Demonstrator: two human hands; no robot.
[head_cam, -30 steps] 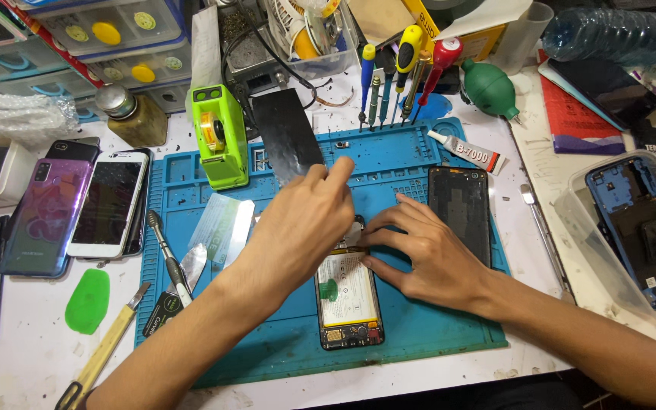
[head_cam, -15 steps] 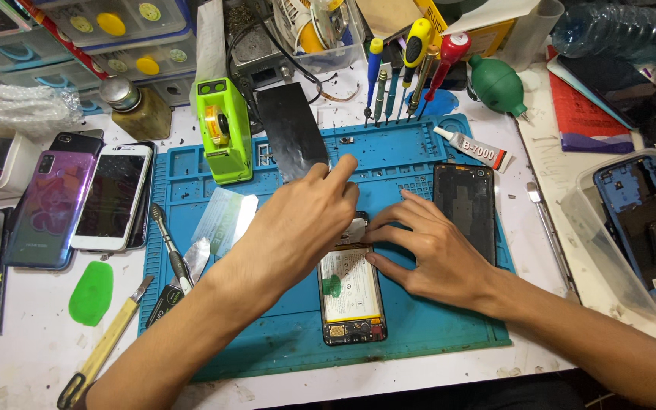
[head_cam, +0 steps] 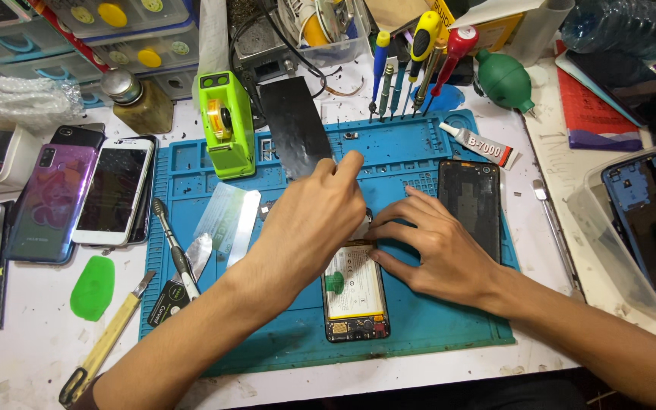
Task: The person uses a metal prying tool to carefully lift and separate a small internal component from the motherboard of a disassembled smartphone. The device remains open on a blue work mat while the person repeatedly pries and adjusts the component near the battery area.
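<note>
Nearest the camera, an opened smartphone (head_cam: 354, 292) lies back-up on the blue repair mat (head_cam: 434, 334), its white battery showing and its charging end towards the person. Lying flat on the mat, it is steady to work on.

Over the phone's far end the left hand (head_cam: 309, 224) is curled, fingers drawn together and pointing down at the top edge of the phone; whether it pinches a small tool or part there cannot be told, since the hand hides the spot. The right hand (head_cam: 438, 254) rests just right of the phone, fingers spread, fingertips touching its upper right edge, seemingly to brace it against sliding.

Left of the phone on the mat lie a screwdriver (head_cam: 174, 249), clear plastic film pieces (head_cam: 225, 216) and a metal pry blade. Right of the phone rests a dark phone back panel (head_cam: 469, 201), set aside within reach.

Beyond the phone stand a lime-green tape dispenser (head_cam: 225, 125), a black panel (head_cam: 295, 125), a glue tube (head_cam: 478, 146), and a rack of screwdrivers (head_cam: 411, 61) with a green air blower (head_cam: 504, 80).

Far left of the phone, on the white desk (head_cam: 32, 357), other phones (head_cam: 77, 193) lie side by side.
</note>
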